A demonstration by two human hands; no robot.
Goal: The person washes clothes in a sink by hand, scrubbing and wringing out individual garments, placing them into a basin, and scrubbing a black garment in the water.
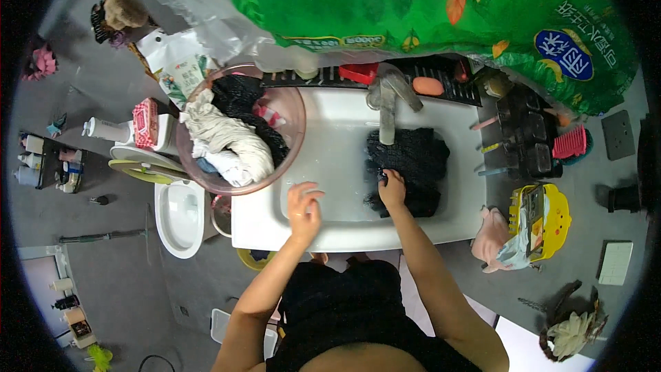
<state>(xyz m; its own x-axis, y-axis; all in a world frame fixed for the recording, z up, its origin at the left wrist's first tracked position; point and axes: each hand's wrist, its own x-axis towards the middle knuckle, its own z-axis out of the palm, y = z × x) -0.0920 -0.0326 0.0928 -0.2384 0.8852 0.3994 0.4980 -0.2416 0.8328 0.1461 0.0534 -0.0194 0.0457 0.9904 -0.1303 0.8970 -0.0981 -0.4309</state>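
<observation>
A dark, wet garment (423, 158) lies bunched in the shallow water on the right side of the white sink (323, 237). My right hand (392, 191) is closed on its left part, the fingertips pressed into the black cloth. Over the sink's left side my left hand (304, 210) hangs with its fingers apart and holds nothing. The metal faucet (387, 114) reaches out above the garment's upper edge. Left of it, a pinkish translucent basin (301, 120) rests on the sink's left end, holding twisted white clothes (231, 139) and black clothes (234, 96).
Behind the sink, a black rack (310, 78) carries a red dish (358, 72) and an orange soap bar (428, 86). A big green plastic package (413, 7) overhangs it. Black holders (527, 138) and a yellow container (556, 220) are on the right; a toilet (180, 238) is at left.
</observation>
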